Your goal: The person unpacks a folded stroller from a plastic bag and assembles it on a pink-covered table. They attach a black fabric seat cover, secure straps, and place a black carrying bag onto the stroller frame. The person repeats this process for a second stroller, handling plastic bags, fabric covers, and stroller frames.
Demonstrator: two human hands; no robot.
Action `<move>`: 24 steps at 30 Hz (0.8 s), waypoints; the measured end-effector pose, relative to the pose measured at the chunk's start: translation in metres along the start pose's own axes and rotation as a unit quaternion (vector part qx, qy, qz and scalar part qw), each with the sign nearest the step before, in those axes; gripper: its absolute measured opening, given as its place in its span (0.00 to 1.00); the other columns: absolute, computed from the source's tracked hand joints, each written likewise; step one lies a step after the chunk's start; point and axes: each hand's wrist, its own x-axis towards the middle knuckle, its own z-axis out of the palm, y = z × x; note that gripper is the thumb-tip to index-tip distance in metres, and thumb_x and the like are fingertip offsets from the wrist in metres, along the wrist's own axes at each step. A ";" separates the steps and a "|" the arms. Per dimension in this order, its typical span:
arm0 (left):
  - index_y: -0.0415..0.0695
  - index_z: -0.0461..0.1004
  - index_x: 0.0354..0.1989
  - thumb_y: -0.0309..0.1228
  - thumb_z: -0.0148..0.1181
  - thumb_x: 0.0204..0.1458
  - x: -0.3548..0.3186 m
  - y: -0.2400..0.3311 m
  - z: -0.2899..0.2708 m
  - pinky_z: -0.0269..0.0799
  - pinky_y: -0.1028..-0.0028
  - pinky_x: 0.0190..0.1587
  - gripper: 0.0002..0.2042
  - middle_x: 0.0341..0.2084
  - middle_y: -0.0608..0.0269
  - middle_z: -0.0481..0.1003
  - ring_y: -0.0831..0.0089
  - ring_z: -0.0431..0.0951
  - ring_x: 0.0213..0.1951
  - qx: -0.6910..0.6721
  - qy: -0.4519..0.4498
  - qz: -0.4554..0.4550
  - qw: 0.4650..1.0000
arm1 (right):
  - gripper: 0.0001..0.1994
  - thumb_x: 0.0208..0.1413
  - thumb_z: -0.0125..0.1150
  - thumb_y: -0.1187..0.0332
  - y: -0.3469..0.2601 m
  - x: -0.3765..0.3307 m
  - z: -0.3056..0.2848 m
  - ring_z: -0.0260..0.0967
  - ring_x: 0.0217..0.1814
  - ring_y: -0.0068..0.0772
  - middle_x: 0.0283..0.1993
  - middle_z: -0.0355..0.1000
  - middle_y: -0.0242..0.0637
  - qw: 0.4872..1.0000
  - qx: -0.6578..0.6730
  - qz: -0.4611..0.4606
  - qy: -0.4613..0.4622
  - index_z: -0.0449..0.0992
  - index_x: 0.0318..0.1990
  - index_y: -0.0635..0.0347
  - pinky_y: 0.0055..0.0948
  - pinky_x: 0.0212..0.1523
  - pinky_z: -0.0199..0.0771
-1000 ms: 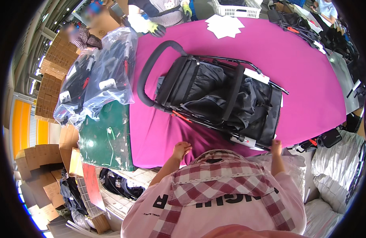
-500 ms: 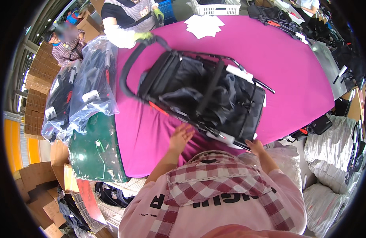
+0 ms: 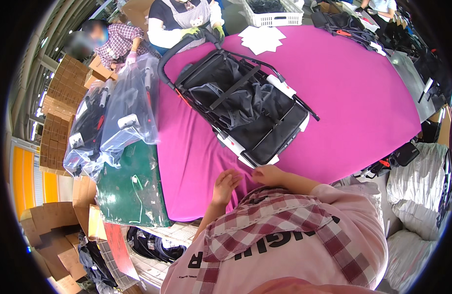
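Note:
A folded black stroller [image 3: 267, 132] with a fabric seat, white-wrapped frame parts and a curved handle lies slantwise on the pink-covered table. My right hand [image 3: 270, 175] is at its near corner, fingers closed on the frame end; the fingertips are partly hidden. My left hand [image 3: 227, 185] hovers just left of that corner, fingers loosely spread, holding nothing. Across the table, a co-worker's gloved hands [image 3: 204, 33] are at the stroller's curved handle.
Bagged strollers [image 3: 125, 115] lie on a green board [image 3: 130, 188] at left, with another person behind them. White sheets [image 3: 261, 39] and a white crate [image 3: 272, 18] are at the far side. Stacked cartons [image 3: 64, 83] stand left; wrapped silvery bundles [image 3: 414, 176] stand right.
The stroller has swung clockwise, its near end moving left toward my body. My right hand has moved left with that corner. The far co-worker now has both hands at the handle.

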 end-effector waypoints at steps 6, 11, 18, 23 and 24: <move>0.39 0.66 0.51 0.27 0.42 0.61 0.009 -0.002 -0.027 0.70 0.67 0.51 0.12 0.45 0.54 0.74 0.64 0.76 0.46 0.045 -0.021 -0.030 0.998 | 0.15 0.53 0.58 0.55 0.052 -0.081 0.004 0.77 0.37 0.39 0.34 0.78 0.43 0.969 0.127 0.186 0.103 0.79 0.40 0.57 0.36 0.41 0.75; 0.40 0.67 0.51 0.27 0.44 0.62 0.035 -0.003 0.018 0.71 0.70 0.48 0.12 0.45 0.54 0.75 0.67 0.76 0.44 0.103 -0.129 -0.041 0.985 | 0.16 0.53 0.59 0.55 0.076 -0.136 0.021 0.77 0.38 0.41 0.35 0.78 0.43 0.928 0.074 0.287 0.227 0.79 0.40 0.57 0.37 0.42 0.75; 0.40 0.66 0.52 0.28 0.46 0.62 0.046 -0.034 0.099 0.71 0.76 0.46 0.12 0.45 0.57 0.74 0.72 0.76 0.43 0.207 -0.306 -0.086 0.925 | 0.18 0.51 0.58 0.53 0.080 -0.184 0.048 0.76 0.42 0.43 0.38 0.78 0.44 0.921 0.123 0.268 0.255 0.79 0.41 0.57 0.38 0.46 0.74; 0.39 0.65 0.54 0.29 0.47 0.62 0.058 -0.049 0.124 0.70 0.76 0.47 0.14 0.46 0.56 0.74 0.72 0.76 0.44 0.288 -0.285 -0.103 0.909 | 0.17 0.51 0.57 0.54 0.125 -0.190 0.026 0.75 0.43 0.43 0.38 0.78 0.43 0.917 0.132 0.283 0.248 0.79 0.41 0.56 0.39 0.48 0.73; 0.39 0.65 0.54 0.29 0.47 0.62 0.057 -0.048 0.126 0.70 0.76 0.47 0.14 0.47 0.56 0.73 0.71 0.76 0.44 0.299 -0.262 -0.106 0.912 | 0.17 0.51 0.57 0.54 0.137 -0.186 0.022 0.75 0.44 0.43 0.38 0.78 0.43 0.923 0.136 0.267 0.239 0.79 0.41 0.56 0.39 0.48 0.73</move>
